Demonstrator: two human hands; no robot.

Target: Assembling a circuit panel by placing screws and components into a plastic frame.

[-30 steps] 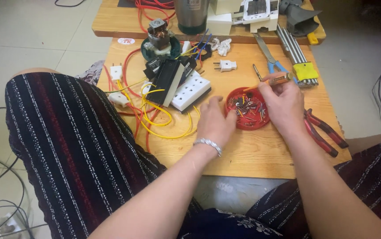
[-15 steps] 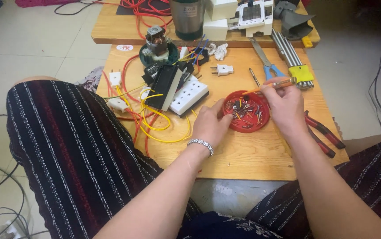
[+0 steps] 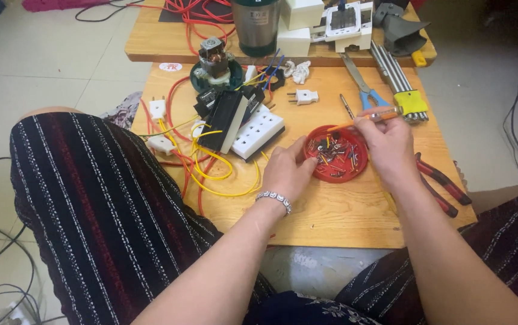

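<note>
Left hand fingers rest on rim of round red plastic dish of small screws — mid wooden worktop. Right hand pinched on thin orange-handled screwdriver, tip over dish.

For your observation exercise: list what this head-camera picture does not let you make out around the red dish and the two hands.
Head view only:
- Small parts in the red dish: too small to identify singly.
- Near rim of that dish on the left: covered by the left hand.
- Handle of the orange screwdriver: partly hidden in the right hand.
- Red-handled pliers: head hidden behind the right wrist.
- Metal canister: top cut off by the upper edge.
</note>
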